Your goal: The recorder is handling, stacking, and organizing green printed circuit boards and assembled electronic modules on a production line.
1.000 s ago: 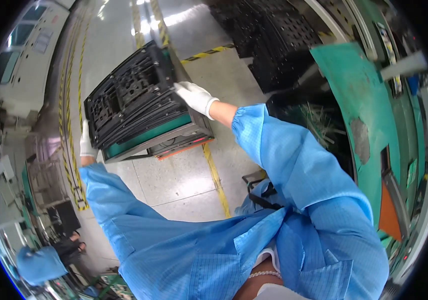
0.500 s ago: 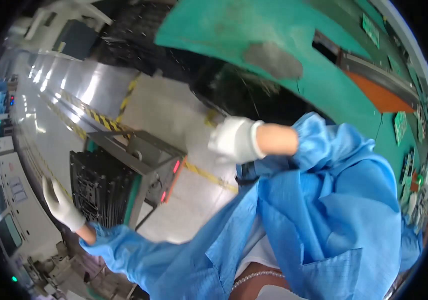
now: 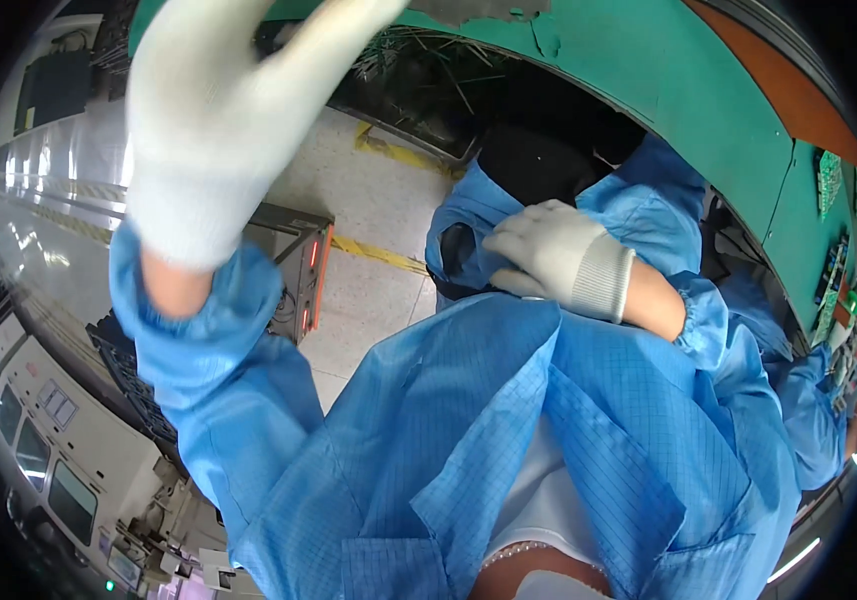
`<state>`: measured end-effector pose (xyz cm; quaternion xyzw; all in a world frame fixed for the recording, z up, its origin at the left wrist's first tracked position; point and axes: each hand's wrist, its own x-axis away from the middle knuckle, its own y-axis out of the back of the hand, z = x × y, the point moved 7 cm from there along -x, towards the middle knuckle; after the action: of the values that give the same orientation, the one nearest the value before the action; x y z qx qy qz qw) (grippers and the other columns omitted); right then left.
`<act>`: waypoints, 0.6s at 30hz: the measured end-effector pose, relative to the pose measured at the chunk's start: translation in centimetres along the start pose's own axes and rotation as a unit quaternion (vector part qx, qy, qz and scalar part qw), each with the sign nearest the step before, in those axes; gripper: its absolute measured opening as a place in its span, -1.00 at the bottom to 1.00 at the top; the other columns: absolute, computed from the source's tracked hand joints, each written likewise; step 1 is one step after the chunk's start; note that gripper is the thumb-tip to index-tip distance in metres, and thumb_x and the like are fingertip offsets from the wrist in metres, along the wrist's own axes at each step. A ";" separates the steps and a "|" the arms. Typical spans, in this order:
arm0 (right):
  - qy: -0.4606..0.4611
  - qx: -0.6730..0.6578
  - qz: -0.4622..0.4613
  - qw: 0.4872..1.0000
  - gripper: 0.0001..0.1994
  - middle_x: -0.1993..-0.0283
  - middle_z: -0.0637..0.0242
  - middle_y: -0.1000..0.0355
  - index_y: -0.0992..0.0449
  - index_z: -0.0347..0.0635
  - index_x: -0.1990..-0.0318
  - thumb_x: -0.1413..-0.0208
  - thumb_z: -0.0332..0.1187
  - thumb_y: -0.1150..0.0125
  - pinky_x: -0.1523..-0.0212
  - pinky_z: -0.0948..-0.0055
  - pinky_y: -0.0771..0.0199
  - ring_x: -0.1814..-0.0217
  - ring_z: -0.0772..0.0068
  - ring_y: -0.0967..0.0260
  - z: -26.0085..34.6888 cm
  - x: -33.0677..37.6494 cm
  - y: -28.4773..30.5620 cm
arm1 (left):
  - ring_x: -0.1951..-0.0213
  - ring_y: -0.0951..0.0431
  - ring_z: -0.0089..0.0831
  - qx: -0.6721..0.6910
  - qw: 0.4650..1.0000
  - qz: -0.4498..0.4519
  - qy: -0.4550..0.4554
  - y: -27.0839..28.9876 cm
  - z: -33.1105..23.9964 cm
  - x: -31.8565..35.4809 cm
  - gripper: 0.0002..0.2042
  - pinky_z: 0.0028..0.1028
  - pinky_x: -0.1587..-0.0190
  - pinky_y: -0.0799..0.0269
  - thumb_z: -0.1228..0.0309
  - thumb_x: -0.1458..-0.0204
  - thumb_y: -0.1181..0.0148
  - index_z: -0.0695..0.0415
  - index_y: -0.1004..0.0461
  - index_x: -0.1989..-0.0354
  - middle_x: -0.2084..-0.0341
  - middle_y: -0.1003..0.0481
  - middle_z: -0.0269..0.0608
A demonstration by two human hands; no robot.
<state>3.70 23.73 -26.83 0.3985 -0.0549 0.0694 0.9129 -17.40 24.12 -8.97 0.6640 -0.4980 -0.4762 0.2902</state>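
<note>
The green workbench (image 3: 648,110) curved overhead; grey equipment with an orange strip (image 3: 293,262) stood on the floor below, beside a stack of black trays (image 3: 128,375). The left hand (image 3: 213,130), gloved and empty, was raised close to the camera, fingers apart. The right hand (image 3: 558,258) rested loosely curled on the blue coat (image 3: 508,420), clamped on nothing. Risk judged: the raised glove blocked sight, so a hand could strike the bench edge.

Open floor (image 3: 368,215) lies between the grey cart (image 3: 293,265) and the green machine (image 3: 668,90).
</note>
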 end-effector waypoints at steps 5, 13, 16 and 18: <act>-0.014 0.015 -0.136 0.991 -0.68 0.17 0.14 -0.52 -0.57 -0.24 0.12 -0.15 -0.16 -0.18 -0.01 0.17 -0.41 0.07 0.07 -0.48 -0.6 1.8 4.4 | 0.10 -0.62 -0.29 0.116 0.983 -0.136 0.036 -4.3 1.1 -4.7 -0.69 -0.44 0.02 -0.48 0.40 -0.11 -0.29 0.31 -0.54 0.02 0.15 -0.60 0.00; -0.022 0.139 -0.217 0.966 -0.77 0.10 0.17 -0.55 -0.57 -0.22 0.12 -0.06 -0.38 -0.32 0.00 0.21 -0.45 0.06 0.12 -0.50 2.3 6.9 11.0 | 0.17 -0.59 -0.48 0.190 0.941 -0.271 0.071 -6.0 6.0 -4.5 -0.78 -0.53 0.07 -0.46 0.44 -0.18 -0.23 0.33 -0.57 0.10 0.24 -0.63 -0.14; -0.029 0.242 -0.329 0.912 -0.67 0.03 0.11 -0.57 -0.58 -0.27 0.05 0.03 -0.56 -0.34 -0.06 0.28 -0.46 -0.03 0.11 -0.51 3.8 9.3 14.8 | 0.19 -0.56 -0.50 0.229 0.843 -0.486 0.018 -4.1 6.1 -0.2 -0.83 -0.54 0.06 -0.42 0.48 -0.25 -0.11 0.32 -0.56 0.13 0.25 -0.60 -0.20; -0.057 0.293 -0.358 0.885 -0.59 -0.08 0.11 -0.54 -0.55 -0.29 -0.05 0.02 -0.54 -0.39 -0.13 0.24 -0.45 -0.11 0.07 -0.49 2.4 10.8 16.1 | 0.12 -0.56 -0.41 0.141 0.818 -0.549 0.094 -4.1 6.8 4.8 -0.81 -0.51 -0.02 -0.41 0.47 -0.27 -0.09 0.27 -0.53 0.04 0.18 -0.59 -0.15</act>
<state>11.45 33.72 -11.91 0.6439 0.0626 -0.2722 0.7123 -21.86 21.63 -16.72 0.9025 -0.0829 -0.4166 -0.0712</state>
